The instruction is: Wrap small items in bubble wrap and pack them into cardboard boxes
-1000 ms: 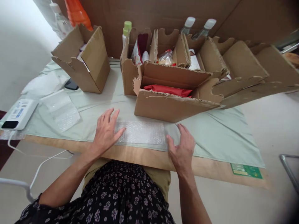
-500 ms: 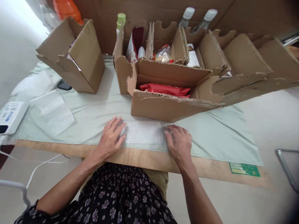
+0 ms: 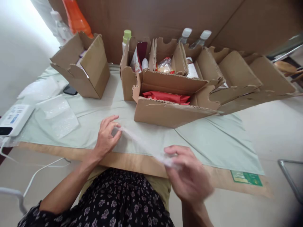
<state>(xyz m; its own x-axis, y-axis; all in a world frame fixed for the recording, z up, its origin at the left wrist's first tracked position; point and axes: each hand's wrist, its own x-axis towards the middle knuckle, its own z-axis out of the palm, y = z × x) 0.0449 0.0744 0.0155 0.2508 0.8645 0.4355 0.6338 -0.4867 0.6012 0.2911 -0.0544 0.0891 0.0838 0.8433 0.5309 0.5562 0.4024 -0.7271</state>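
Note:
A clear strip of bubble wrap [image 3: 141,143] stretches edge-on between my hands above the table's front part, slanting down to the right. Its left end is pinched between the thumb and fingers of my left hand [image 3: 106,135]. My right hand [image 3: 189,176], smeared by motion, grips the other end, closer to the camera and over the table's front edge. Just beyond the wrap stands a cardboard box [image 3: 170,113] with a red packet [image 3: 167,97] inside.
More cardboard bins [image 3: 236,67] line the back, some holding packets. A separate box [image 3: 94,72] stands at left, near a phone [image 3: 70,90], another bubble wrap sheet [image 3: 60,118] and a white device [image 3: 17,118]. Bottles stand behind. A green card [image 3: 246,177] lies at the front right edge.
The bubble wrap has been lifted off the cloth and turned edge-on. Both hands have closed on its ends, and my right hand has come up and toward the camera.

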